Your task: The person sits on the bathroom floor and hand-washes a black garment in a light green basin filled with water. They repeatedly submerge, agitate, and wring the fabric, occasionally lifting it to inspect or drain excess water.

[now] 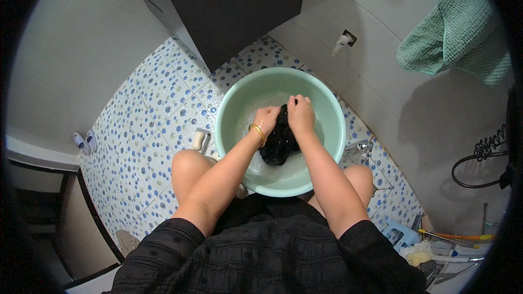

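Note:
A pale green basin (226,125) stands on the floor between my knees, with sudsy water (259,175) in it. Inside lies a wet black cloth (279,144), bunched up and partly in the water. My left hand (266,118), with a gold bangle at the wrist, is closed on the cloth's left upper edge. Close beside it, my right hand (300,113) grips the same cloth at its upper right, fingers curled. Both hands are over the middle of the basin. The cloth's exact kind does not show.
Left of the basin, a bar of soap (198,140) rests on the dotted tile floor (158,109). A dark cabinet (234,11) stands ahead. On the right wall are a tap (343,41) and a green towel (455,32). Slippers (85,142) lie far left.

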A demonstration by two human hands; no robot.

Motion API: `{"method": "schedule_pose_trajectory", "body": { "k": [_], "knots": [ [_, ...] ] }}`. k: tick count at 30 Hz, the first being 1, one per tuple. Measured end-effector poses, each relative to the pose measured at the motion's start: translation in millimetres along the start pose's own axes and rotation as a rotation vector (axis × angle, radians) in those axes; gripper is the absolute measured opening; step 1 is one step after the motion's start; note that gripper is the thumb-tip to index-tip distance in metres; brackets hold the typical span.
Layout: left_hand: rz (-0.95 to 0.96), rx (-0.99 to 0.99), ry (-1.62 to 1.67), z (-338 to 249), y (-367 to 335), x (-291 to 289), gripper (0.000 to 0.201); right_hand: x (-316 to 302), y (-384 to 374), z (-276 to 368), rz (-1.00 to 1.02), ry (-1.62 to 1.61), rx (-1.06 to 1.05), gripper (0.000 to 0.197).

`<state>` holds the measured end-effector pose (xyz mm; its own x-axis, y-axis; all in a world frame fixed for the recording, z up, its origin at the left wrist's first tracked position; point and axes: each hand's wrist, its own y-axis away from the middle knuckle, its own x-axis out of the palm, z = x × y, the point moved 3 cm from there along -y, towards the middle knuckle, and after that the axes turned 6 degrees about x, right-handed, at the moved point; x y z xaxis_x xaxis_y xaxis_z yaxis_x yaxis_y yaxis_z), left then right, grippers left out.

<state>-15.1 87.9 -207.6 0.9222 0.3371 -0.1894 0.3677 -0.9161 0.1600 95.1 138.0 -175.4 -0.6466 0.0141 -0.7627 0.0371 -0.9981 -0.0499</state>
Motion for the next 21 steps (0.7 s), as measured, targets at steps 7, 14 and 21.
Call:
{"method": "schedule_pose_trajectory", "body": {
  "k": [7, 14, 21],
  "knots": [
    [0.069, 0.015, -0.880, -6, 7, -13, 0.058, -6, -13, -27, 0.534, 0.457, -0.134, 0.090],
    [0.211, -0.090, -1.059, 6, 9, -6, 0.106, 28, 3, -32, 0.524, 0.153, -0.076, 0.035],
    [0.407, 0.426, -0.125, 6, -18, -14, 0.109, -68, 25, 31, 0.611, -1.212, -0.133, 0.037]
  ]
}}
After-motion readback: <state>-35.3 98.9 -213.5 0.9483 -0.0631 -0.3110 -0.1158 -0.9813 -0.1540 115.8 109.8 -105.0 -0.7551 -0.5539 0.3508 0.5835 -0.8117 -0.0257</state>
